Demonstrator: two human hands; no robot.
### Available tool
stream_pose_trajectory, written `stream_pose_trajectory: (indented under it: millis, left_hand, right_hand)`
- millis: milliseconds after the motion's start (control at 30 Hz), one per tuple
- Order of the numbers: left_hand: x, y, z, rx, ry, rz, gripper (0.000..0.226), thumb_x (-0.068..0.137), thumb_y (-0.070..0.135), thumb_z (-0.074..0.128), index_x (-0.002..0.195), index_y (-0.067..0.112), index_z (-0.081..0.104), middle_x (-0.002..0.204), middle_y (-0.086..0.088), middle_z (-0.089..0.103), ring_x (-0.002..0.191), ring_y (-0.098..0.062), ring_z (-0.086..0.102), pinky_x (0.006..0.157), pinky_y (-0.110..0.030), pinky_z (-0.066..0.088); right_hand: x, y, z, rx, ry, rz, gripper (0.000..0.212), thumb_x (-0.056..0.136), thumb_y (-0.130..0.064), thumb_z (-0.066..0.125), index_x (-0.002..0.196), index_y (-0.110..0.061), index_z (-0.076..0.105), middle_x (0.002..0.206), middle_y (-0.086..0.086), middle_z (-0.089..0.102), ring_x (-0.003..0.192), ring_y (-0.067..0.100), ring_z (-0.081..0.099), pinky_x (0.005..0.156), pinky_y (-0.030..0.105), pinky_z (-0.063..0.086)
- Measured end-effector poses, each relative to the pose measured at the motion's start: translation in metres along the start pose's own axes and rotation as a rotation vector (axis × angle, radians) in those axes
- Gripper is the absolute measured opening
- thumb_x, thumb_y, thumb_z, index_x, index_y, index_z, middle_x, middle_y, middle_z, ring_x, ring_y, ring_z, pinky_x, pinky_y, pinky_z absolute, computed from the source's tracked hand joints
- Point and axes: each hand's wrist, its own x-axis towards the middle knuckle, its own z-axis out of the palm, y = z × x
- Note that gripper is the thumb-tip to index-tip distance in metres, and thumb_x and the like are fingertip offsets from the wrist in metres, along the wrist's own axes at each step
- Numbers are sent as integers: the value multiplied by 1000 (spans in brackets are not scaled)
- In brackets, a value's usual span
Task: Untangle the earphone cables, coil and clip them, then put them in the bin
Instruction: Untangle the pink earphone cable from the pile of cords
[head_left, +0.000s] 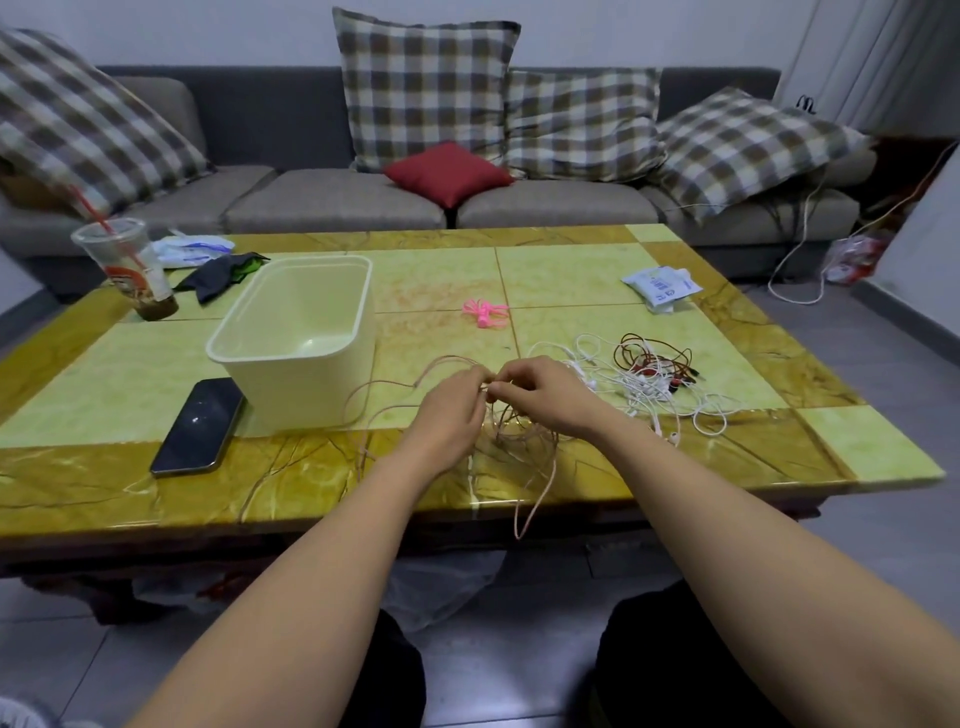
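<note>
The desk (571, 270) carries a cream bin (311, 384) just left of the left hand (452, 415). A white-and-red cable tangle (654, 379) lies just right of the right hand (540, 395). Both hands meet, fingers curled, each pinching the pale pink earphone cable (524, 499). Its loops lie beneath them and trail over the desk's near edge. Pink clips (485, 312) lie beyond the hands.

— Where do we see the bin (311, 389)?
— On the table (571, 270), at the left. The phone (200, 423) lies just before it, the cup (127, 265) behind it, further left.
— And the cable heap (649, 374)?
— At the right. The clips (485, 313) lie between bin and heap, further back; one loose cable (524, 436) hangs over the near edge. The sofa (332, 202) stands behind the table.
</note>
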Motion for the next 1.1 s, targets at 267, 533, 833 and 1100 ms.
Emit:
stream_pose_trajectory:
  millis: [267, 533, 833, 1100]
  left_hand:
    - [3, -11, -19, -35, 400, -468, 35, 101, 10, 34, 104, 8, 69, 109, -10, 69, 105, -29, 59, 85, -36, 41]
    - [-1, -8, -12, 211, 212, -514, 36, 96, 14, 42, 129, 11, 55, 130, -15, 54, 122, -33, 40, 102, -42, 32]
    - [-1, 21, 3, -37, -67, 31, 31, 96, 10, 46, 126, 13, 52, 114, -4, 57, 102, -21, 54, 81, -29, 39]
    - [6, 12, -2, -26, 159, -106, 13, 94, 20, 57, 90, 12, 66, 88, 6, 56, 87, -15, 50, 72, -28, 31]
  right_hand:
    - [-4, 20, -18, -108, -128, 155, 17, 88, -29, 67, 78, -18, 73, 71, -6, 72, 75, 13, 67, 84, 39, 52]
    - [-7, 13, -14, -61, -60, 80, 22, 93, -24, 57, 75, -31, 69, 69, -2, 66, 73, 15, 62, 80, 39, 51]
    - [-5, 12, -8, -145, 7, 14, 17, 94, -22, 58, 80, -27, 67, 81, 11, 68, 77, 26, 60, 74, 41, 48]
    - [-7, 16, -21, 49, 7, 50, 26, 96, -2, 46, 103, -8, 70, 95, 6, 71, 90, 14, 68, 75, 25, 55]
